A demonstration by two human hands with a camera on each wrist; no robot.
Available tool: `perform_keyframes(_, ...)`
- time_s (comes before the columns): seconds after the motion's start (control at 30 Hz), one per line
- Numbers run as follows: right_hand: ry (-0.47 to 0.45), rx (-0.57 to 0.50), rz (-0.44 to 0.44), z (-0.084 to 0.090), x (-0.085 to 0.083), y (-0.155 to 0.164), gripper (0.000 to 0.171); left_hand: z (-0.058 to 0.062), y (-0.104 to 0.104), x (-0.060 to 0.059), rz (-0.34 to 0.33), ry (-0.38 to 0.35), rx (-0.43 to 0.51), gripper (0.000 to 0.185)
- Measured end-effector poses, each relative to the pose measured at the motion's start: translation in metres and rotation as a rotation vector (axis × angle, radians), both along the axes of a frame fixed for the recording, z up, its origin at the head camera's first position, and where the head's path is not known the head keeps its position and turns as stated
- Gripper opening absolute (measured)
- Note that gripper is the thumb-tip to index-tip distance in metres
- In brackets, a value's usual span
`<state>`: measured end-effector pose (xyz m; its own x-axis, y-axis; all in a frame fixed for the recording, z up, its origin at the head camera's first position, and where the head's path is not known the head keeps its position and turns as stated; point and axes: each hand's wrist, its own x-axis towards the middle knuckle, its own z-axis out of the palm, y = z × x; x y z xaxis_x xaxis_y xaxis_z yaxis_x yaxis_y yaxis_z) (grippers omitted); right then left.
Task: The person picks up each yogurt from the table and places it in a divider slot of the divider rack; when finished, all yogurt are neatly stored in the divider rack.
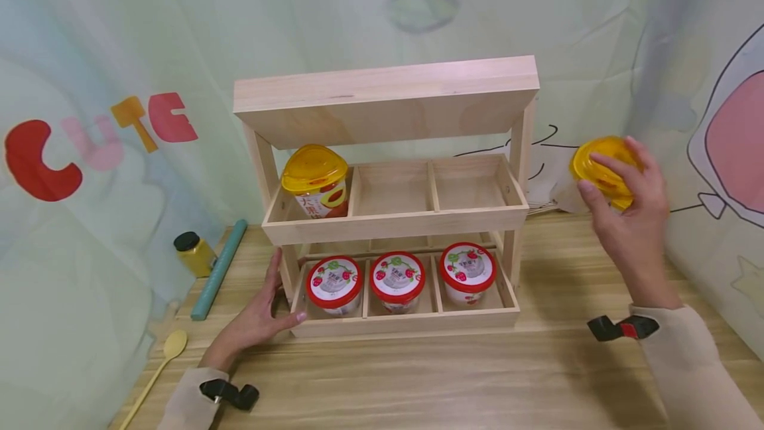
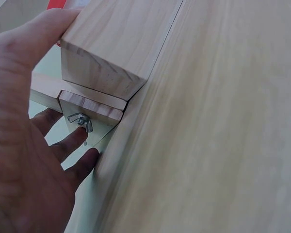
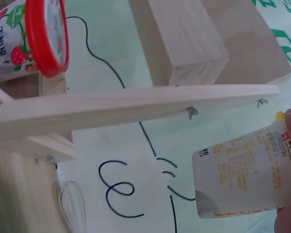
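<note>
My right hand [image 1: 635, 208] holds a yogurt cup by its yellow lid [image 1: 605, 168], raised to the right of a two-tier wooden rack [image 1: 394, 224]. In the right wrist view, the cup's pale printed side [image 3: 247, 170] faces the camera. At the rack's lower left corner, my left hand [image 1: 256, 317] hooks its thumb over the tray edge, while its fingers lie along the side near a wing nut [image 2: 81, 120]. Another yellow-lidded cup [image 1: 315, 181] stands in the upper tray's left compartment. Three red-rimmed strawberry cups [image 1: 334, 282] fill the lower tray's front compartments, one in each.
On the left of the table lie a teal stick [image 1: 219, 271], a small yellow jar with a black lid [image 1: 195, 254] and a yellow spoon [image 1: 170, 350]. Printed cloth [image 1: 370, 5] hangs behind and beside the rack. A bundled pale cord [image 3: 72, 208] lies beside it.
</note>
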<state>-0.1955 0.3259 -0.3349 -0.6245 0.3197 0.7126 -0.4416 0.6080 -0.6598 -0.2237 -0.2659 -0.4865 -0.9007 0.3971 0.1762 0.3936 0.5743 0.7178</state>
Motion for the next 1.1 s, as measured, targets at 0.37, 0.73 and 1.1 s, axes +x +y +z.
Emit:
perform_keyframes(0.37,0.063,-0.073,0.085,0.023,0.014,-0.014,0.038,0.000,-0.001,-0.001,-0.013,0.013,0.005,0.139)
perform_keyframes(0.73,0.197,-0.111,0.228,0.044,0.033,-0.037,0.037,0.001,0.000,0.000,-0.006,-0.004,0.015,0.138)
perform_keyframes(1.1,0.249,-0.162,0.389,0.053,0.030,-0.065,0.038,0.001,0.000,-0.001,-0.032,0.017,0.032,0.139)
